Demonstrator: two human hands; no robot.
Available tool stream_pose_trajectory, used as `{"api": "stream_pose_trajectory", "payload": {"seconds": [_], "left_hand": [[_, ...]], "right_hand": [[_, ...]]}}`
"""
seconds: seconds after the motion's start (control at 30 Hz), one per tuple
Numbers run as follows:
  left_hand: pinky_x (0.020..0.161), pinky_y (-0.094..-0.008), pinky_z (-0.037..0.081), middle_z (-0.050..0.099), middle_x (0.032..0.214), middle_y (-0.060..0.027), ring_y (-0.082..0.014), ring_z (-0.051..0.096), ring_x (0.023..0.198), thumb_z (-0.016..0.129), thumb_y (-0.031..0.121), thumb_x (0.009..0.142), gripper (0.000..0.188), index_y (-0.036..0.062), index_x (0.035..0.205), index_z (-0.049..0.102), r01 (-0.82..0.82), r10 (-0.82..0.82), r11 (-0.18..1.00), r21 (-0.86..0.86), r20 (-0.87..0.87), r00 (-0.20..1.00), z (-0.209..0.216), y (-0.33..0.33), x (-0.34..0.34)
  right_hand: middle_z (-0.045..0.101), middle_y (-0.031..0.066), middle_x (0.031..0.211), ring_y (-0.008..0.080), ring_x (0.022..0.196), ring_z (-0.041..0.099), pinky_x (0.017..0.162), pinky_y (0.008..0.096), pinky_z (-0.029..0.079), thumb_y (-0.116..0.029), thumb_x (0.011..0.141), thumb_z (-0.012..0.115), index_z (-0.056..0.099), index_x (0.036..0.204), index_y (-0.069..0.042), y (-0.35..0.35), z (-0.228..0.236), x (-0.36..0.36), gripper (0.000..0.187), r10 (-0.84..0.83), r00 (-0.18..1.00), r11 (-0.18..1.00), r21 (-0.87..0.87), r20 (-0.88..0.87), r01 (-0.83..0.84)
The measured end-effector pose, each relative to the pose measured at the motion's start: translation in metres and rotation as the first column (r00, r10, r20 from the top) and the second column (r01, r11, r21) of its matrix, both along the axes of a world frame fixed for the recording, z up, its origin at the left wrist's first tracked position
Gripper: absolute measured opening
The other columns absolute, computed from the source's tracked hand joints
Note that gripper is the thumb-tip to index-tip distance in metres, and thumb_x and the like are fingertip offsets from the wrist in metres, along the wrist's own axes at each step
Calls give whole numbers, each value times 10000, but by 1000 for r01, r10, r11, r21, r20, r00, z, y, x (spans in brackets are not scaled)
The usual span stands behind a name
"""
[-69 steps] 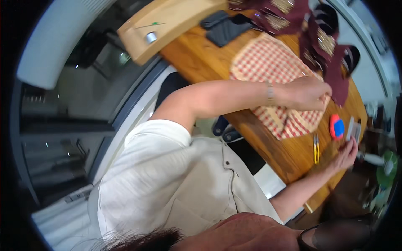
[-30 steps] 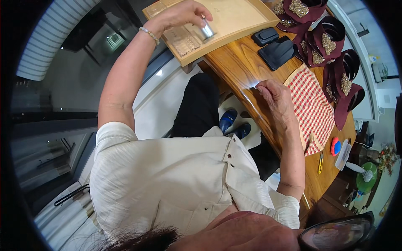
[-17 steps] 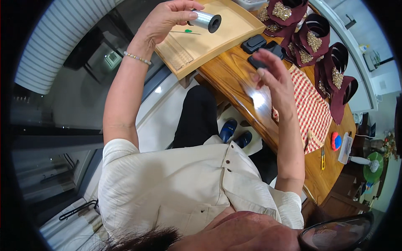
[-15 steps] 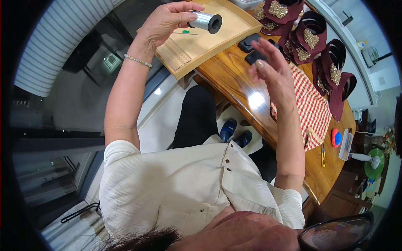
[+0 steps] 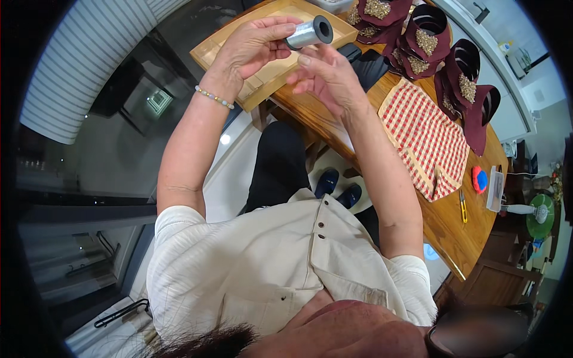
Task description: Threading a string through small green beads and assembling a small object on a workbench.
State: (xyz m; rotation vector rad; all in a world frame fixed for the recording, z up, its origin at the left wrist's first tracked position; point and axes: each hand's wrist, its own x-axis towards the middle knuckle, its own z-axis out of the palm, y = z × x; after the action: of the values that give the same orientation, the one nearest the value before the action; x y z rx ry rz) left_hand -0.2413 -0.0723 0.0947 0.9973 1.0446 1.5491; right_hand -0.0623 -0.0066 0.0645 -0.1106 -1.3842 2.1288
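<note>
My left hand (image 5: pixel 260 46) grips a spool of shiny silver thread (image 5: pixel 303 34) with black end rims, held above a shallow wooden tray. The spool lies on its side, its hollow end toward the right. My right hand (image 5: pixel 328 77) is just below and right of the spool. Its fingers curl together with the thumb near the spool's lower edge. Any thread between those fingers is too fine to make out. The wooden tray (image 5: pixel 262 100) sits on the table beneath both hands, partly covered by them.
On the wooden table (image 5: pixel 453 241) lies a red-and-cream checked cloth (image 5: pixel 424 137). Maroon fabric bands with gold beadwork (image 5: pixel 427 42) stand along the far side. A red-and-blue round object (image 5: pixel 479 179), a yellow cutter (image 5: pixel 463 207) and a clear box (image 5: pixel 495 190) are at right.
My right hand has moved left and up, close to the spool. My left hand has shifted slightly right with the spool, which is tilted more upward.
</note>
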Motion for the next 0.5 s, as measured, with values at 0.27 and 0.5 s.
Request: {"api": "stream_pose_trajectory", "payload": {"seconds": [0.27, 0.5], "left_hand": [[659, -246, 553, 650, 876, -71, -135, 624, 734, 675, 128, 867, 181, 10, 1000, 639, 64, -56, 997, -34, 211, 976, -14, 3, 2], [710, -262, 534, 619, 914, -64, -136, 599, 802, 672, 171, 878, 240, 37, 1069, 617, 43, -24, 997, -63, 271, 962, -23, 6, 7]], "right_hand": [[474, -30, 626, 43, 519, 395, 448, 176, 325, -116, 963, 499, 621, 1018, 0, 13, -13, 28, 178, -16, 986, 995, -99, 167, 33], [437, -21, 646, 53, 509, 359, 461, 193, 321, -137, 971, 495, 585, 1012, 8, 28, -18, 53, 175, -29, 998, 983, -182, 61, 39]]}}
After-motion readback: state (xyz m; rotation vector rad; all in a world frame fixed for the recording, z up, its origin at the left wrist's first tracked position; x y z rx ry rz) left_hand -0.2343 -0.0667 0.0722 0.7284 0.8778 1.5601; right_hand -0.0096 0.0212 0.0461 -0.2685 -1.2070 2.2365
